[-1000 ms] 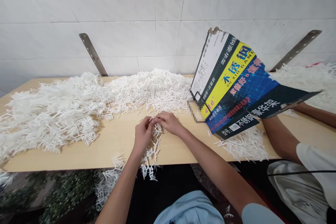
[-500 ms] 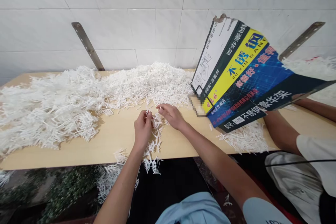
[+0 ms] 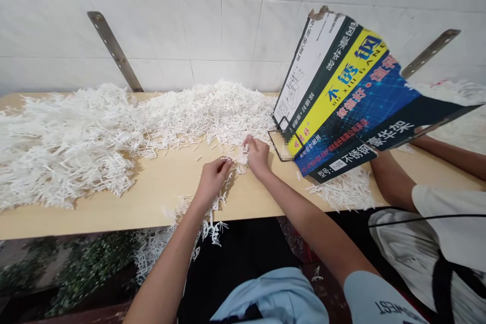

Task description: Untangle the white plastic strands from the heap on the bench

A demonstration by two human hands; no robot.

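Note:
My left hand point(image 3: 213, 176) is closed in a pinch above the table, fingertips on the end of a white branched strand point(image 3: 225, 190) that trails toward the table's front edge. To its right, my right hand point(image 3: 258, 157) is also closed, with fingertips curled near the front of the white heap. Blurred white bits show between the two hands, and I cannot make out what the right fingers hold. A long heap of thin white branched pieces point(image 3: 224, 109) lies behind both hands. A larger pile of similar pieces point(image 3: 68, 142) spreads to the left.
A printed cardboard panel point(image 3: 341, 101) stands tilted at the right of the wooden table point(image 3: 159, 207). Beyond it, another person's forearm point(image 3: 393, 177) rests near more white pieces point(image 3: 345, 190). Metal brackets point(image 3: 114, 50) are fixed to the tiled wall. White strands point(image 3: 152, 248) hang below the front edge.
My right hand has moved slightly up and its fingers have curled in, away from the left hand. The left hand has shifted a little right. The view has tilted slightly down.

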